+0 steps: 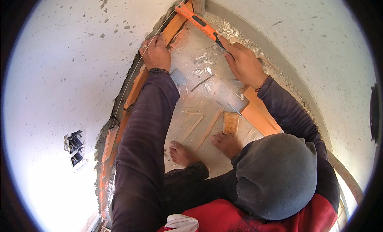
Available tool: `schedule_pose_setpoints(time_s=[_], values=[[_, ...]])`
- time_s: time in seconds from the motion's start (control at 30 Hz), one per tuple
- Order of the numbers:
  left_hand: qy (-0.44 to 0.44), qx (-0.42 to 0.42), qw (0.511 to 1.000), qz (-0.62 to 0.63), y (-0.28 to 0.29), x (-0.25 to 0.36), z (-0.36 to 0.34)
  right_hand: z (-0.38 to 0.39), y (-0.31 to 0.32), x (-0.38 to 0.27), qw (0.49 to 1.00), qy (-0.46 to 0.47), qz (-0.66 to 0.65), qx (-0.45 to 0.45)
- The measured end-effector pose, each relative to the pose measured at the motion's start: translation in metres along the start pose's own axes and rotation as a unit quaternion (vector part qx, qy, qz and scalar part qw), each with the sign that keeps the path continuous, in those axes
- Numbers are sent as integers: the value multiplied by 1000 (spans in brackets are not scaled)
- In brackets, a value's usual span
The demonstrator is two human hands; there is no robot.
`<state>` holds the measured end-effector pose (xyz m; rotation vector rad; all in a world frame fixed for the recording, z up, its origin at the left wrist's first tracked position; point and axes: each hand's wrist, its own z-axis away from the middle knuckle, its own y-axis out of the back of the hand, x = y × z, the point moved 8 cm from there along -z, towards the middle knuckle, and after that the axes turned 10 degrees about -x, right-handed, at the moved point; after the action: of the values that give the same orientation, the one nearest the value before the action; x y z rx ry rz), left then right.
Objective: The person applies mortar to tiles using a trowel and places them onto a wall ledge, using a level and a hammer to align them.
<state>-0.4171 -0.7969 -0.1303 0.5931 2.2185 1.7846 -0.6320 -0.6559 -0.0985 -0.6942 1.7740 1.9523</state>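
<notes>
orange tool (206, 29), long, straight, dark-spotted, black-gripped

No words, labels, numbers or signs are showing clearly enough for reading.
</notes>
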Motion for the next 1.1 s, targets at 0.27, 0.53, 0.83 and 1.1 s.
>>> schedule_pose_setpoints(time_s=[0.27, 0.53, 0.83, 1.1], values=[[-28, 44, 999, 13, 0, 3, -1, -8, -7, 10, 999, -39, -7, -1], [-32, 58, 996, 60, -1, -6, -1, -11, -13, 7, 998, -61, 34, -4], [-66, 69, 995, 3, -2, -3, -1, -14, -19, 12, 992, -88, 83, -28], [-16, 17, 997, 68, -3, -3, 0, -9, -16, 9, 995, -66, 69, -4]])
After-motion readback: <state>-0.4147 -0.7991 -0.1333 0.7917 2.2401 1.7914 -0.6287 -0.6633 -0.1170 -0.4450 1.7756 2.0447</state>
